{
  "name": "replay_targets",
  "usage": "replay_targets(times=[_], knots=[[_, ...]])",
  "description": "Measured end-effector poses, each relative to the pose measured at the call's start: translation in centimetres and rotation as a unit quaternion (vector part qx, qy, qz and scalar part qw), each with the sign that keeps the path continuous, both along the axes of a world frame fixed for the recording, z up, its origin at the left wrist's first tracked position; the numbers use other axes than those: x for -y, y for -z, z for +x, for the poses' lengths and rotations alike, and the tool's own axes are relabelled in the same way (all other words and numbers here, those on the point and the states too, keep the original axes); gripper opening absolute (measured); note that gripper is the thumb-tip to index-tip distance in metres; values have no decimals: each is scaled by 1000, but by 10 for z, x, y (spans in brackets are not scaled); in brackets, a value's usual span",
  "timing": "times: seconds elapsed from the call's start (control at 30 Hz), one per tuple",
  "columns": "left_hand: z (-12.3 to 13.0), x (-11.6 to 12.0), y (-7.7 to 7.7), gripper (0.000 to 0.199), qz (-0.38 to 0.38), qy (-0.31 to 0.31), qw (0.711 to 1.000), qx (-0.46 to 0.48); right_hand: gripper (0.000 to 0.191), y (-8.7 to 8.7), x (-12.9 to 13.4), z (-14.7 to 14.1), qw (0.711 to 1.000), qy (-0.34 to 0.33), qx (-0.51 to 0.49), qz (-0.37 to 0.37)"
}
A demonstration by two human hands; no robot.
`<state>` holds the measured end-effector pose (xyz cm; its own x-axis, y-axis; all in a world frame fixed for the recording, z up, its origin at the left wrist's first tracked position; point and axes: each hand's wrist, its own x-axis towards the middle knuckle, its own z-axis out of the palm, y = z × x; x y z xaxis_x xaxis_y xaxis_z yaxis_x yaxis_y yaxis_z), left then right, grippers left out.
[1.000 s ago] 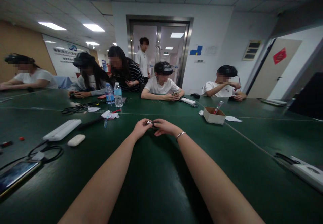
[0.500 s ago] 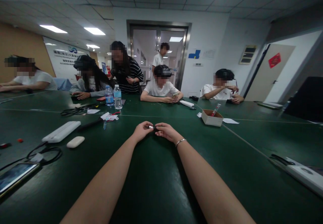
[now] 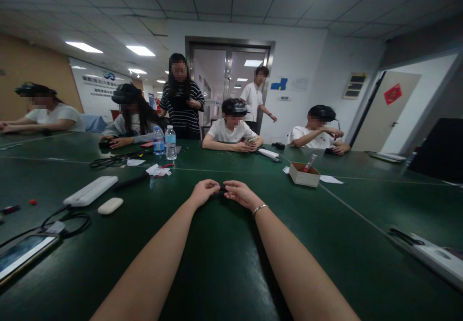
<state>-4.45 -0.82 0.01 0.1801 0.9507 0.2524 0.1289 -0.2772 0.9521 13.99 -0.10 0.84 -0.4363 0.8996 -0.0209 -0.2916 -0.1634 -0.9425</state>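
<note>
A small dark object (image 3: pixel 222 188) is held between my two hands, just above the green table (image 3: pixel 224 253). My left hand (image 3: pixel 204 193) pinches its left end with thumb and fingertips. From the other side, my right hand (image 3: pixel 240 194), with a silver bracelet at the wrist, closes its fingertips on the right end. The object is too small and dark to identify, and the fingers cover most of it.
To the left lie a white power strip (image 3: pixel 91 190), a white oval case (image 3: pixel 110 205), a phone (image 3: pixel 27 256) and cables. Beyond stand two bottles (image 3: pixel 170 143). A small box (image 3: pixel 304 175) is at right. Several people sit or stand across the table.
The view has tilted slightly upward. The shiny part that showed at my left fingertips is no longer visible. Across the table, the person in stripes stands straighter and another has moved right by the door.
</note>
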Motion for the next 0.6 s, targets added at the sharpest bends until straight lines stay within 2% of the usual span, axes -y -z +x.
replay_targets(times=[0.3,0.6], knots=[[1,5,-5,32,-19,-2,1000,-5,22,-3,3,-1,1000,3,0,-1],[-2,1,-2,31,-15,5,1000,-22,24,-5,6,-1,1000,-2,3,-3]])
